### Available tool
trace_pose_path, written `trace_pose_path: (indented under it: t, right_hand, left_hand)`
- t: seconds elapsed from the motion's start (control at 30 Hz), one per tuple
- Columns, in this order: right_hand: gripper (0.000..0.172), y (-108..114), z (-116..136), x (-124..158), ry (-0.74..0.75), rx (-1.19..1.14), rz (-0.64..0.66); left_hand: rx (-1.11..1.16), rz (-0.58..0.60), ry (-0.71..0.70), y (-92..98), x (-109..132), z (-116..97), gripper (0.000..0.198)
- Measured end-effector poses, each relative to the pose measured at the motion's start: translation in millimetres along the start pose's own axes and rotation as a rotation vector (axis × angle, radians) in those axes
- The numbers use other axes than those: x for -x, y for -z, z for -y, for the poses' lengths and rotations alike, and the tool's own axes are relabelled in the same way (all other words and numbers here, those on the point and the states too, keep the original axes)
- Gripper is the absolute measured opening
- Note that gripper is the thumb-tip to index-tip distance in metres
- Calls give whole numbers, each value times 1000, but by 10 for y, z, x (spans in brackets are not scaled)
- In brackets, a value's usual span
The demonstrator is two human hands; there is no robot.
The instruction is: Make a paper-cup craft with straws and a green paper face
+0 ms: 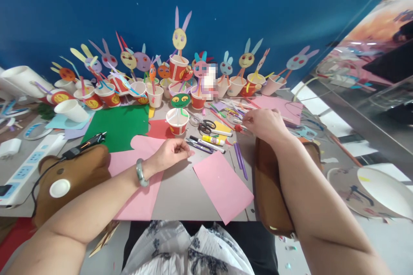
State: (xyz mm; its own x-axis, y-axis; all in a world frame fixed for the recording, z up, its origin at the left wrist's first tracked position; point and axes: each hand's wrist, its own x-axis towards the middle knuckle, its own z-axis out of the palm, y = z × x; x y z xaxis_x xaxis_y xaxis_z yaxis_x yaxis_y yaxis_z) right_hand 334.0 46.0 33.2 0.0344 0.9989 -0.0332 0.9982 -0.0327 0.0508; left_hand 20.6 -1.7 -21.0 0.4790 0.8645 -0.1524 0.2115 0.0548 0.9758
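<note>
My left hand (171, 153) rests on the grey table (180, 189) with its fingers curled in, pinching the edge of a pink paper sheet (142, 172); a jade bangle is on that wrist. My right hand (263, 122) reaches over a scatter of coloured paper strips (232, 114), fingertips down among them; what it holds I cannot tell. Between the hands lie scissors (206, 126), a glue stick (213, 139) and pens (201, 144). A paper cup with a green face (177, 118) stands just beyond my left hand.
Several paper cups with rabbit-eared paper faces (179, 64) line the back against a blue wall. A second pink sheet (222, 184) lies near the front edge, green paper (121, 124) to the left. Brown cushions (74, 176) sit under both forearms. A power strip (29, 167) lies far left.
</note>
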Motion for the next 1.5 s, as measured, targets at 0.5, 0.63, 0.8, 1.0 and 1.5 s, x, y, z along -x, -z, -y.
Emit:
trace_pose_path:
  t: [0.5,0.63,0.8,1.0,1.5]
  right_hand:
    - [27,-138,48,-75,-24,-229,-106]
    - [35,-103,-35,-93,-126,-621,-371]
    - [34,-87,-22,-96,-157,-712,-386]
    - [22,-138,124,-49,14,-252,14]
    - [41,-184,252,-81,69,75,178]
  left_hand:
    - [-84,29,21,2,31,-6,27]
    - [-70,16,17,-2,24,7,26]
    - [-66,21,-12,-1,12,28,25]
    - [-227,52,-57,32,40,19,25]
    - [-954,149,-271,293,-4,-128,17]
